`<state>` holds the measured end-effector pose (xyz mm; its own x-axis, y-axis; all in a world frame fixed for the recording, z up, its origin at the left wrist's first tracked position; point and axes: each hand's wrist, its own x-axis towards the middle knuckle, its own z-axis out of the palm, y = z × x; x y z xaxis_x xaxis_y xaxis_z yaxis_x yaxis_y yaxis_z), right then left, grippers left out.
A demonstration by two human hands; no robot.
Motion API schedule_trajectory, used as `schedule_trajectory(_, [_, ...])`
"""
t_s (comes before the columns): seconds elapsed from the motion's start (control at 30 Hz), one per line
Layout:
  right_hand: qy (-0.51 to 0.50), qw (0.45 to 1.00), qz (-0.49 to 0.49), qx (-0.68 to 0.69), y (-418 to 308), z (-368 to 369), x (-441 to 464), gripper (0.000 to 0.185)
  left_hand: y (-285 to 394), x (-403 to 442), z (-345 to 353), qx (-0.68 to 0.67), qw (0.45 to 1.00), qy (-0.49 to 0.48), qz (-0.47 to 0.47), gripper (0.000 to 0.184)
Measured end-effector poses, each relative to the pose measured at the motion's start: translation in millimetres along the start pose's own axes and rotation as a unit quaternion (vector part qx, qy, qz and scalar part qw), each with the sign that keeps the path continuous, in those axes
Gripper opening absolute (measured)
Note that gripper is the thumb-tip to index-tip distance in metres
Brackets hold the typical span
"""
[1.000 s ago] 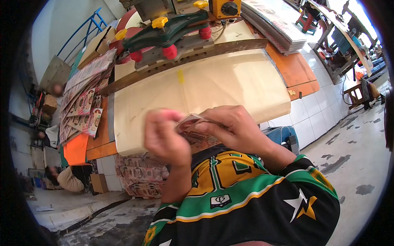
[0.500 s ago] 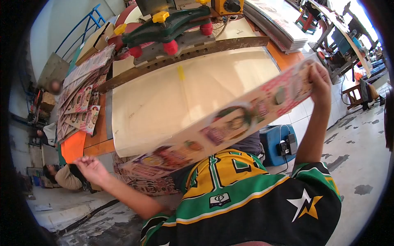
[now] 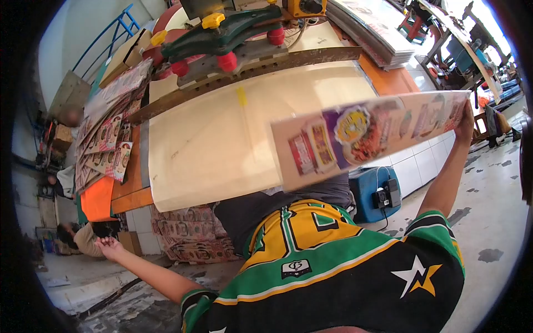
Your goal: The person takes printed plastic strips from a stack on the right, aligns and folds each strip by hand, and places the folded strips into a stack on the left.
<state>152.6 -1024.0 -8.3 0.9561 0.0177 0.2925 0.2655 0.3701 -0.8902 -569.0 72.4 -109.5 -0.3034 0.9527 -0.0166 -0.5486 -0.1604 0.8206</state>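
Note:
My right hand grips the far right end of a long printed strip of sheet with food pictures on it. The strip hangs tilted over the right part of a cream-coloured board, its left end loose and nearer to me. My left hand is out at the lower left, away from the strip, fingers loosely curled and a little apart, with nothing visible in them. An orange sheet lies on the table corner above that hand.
A machine with a dark green clamp bar and a metal rail stands behind the board. Printed pieces lie piled at left; flat sheets are stacked at back right. A blue box stands below. Another person is at left.
The strip has swung right and up with my right hand, its left end moving from near my lap to over the board. My left hand has moved down and left.

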Motion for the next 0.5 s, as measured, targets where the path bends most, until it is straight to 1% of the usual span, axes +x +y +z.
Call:
schedule_trajectory(0.03, [0.000,1.000,-0.003,-0.001,6.4,-2.5,-3.2,0.042,4.8,-48.8,20.4,0.013,0.993,-0.116,-0.016,0.024])
schedule_trajectory(0.07, [0.005,1.000,-0.007,0.004,12.0,-4.2,-8.2,0.042,15.1,-98.2,47.8,0.055,0.989,-0.139,-0.017,0.029])
schedule_trajectory(0.1, [0.009,1.000,-0.010,0.010,14.6,-1.9,-12.2,0.041,19.8,-126.0,58.1,0.054,0.989,-0.138,-0.017,0.029])
schedule_trajectory(0.17, [-0.013,1.000,-0.006,0.010,20.2,5.8,-17.3,0.040,29.7,-166.6,69.9,0.174,0.938,-0.295,-0.058,0.033])
schedule_trajectory(0.2, [-0.032,0.999,-0.001,0.009,24.3,8.6,-19.5,0.039,39.7,-189.4,79.1,0.174,0.938,-0.293,-0.057,0.033])
schedule_trajectory(0.23, [-0.052,0.999,0.004,0.008,28.4,12.9,-22.7,0.039,51.5,-211.9,88.4,0.244,0.900,-0.353,-0.071,0.036])
schedule_trajectory(0.27, [-0.016,1.000,0.006,-0.003,30.8,28.0,-27.5,0.037,57.9,-231.4,94.9,0.312,0.853,-0.410,-0.085,0.038])
schedule_trajectory(0.3, [-0.018,1.000,0.007,-0.001,33.9,38.8,-31.1,0.037,58.3,-246.0,99.2,0.312,0.854,-0.408,-0.084,0.038])
schedule_trajectory(0.33, [-0.033,0.999,0.007,0.003,37.4,48.2,-33.9,0.037,58.2,-258.5,103.3,0.380,0.787,-0.479,-0.077,0.039])
schedule_trajectory(0.37, [-0.048,0.999,0.008,0.008,41.4,59.5,-36.7,0.037,59.1,-273.3,108.8,0.443,0.710,-0.543,-0.068,0.040])
schedule_trajectory(0.4, [-0.062,0.998,0.010,0.007,45.5,73.0,-40.0,0.036,60.3,-289.9,112.9,0.444,0.711,-0.542,-0.065,0.040])
schedule_trajectory(0.43, [-0.063,0.998,0.010,0.010,53.8,77.5,-39.8,0.036,62.1,-309.5,118.7,0.495,0.653,-0.574,-0.014,0.042])
schedule_trajectory(0.47, [-0.094,0.995,0.020,0.032,64.9,79.6,-40.2,0.036,64.2,-327.3,125.9,0.541,0.587,-0.601,0.038,0.047])
schedule_trajectory(0.5, [-0.126,0.990,0.030,0.053,72.4,83.5,-41.1,0.035,69.3,-345.2,136.8,0.542,0.587,-0.600,0.039,0.047])
